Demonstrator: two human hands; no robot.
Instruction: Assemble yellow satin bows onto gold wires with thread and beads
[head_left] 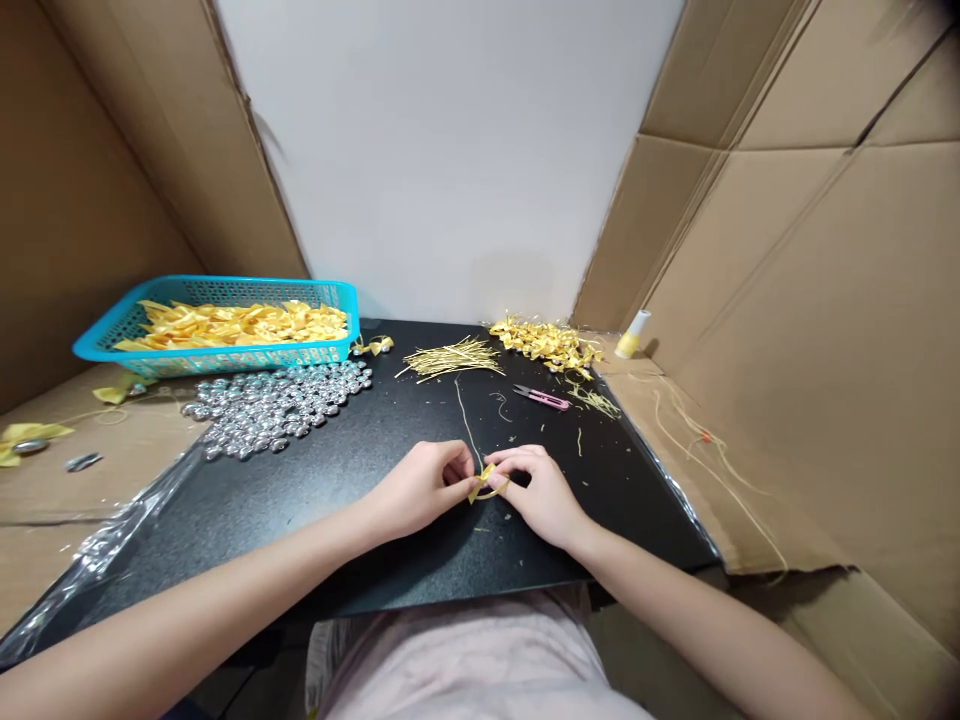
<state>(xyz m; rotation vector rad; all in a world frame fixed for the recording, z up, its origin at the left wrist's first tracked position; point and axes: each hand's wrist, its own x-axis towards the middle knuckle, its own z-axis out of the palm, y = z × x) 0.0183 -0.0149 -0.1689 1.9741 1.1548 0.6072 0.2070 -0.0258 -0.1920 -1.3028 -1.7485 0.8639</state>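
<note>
A small yellow ribbon bow [484, 482] is pinched between my two hands above the front middle of the black table. My left hand [429, 490] grips its left side with thumb and fingertips. On the other side my right hand [541, 492] closes on the bow and on a thin yellow cord [491, 492] that loops below it. A long loose strand of thread [469, 420] runs from the bow away across the table. Whether a silver bead sits within the bow is hidden by my fingers.
A blue basket [217, 362] of yellow ribbon pieces stands back left, with many silver beads [277, 410] before it. Behind my hands lie cut cords [452, 358], pink-handled thread snips [541, 397] and a pile of finished-looking bows [546, 343]. A thread spool [634, 335] stands right. Cardboard walls flank the table.
</note>
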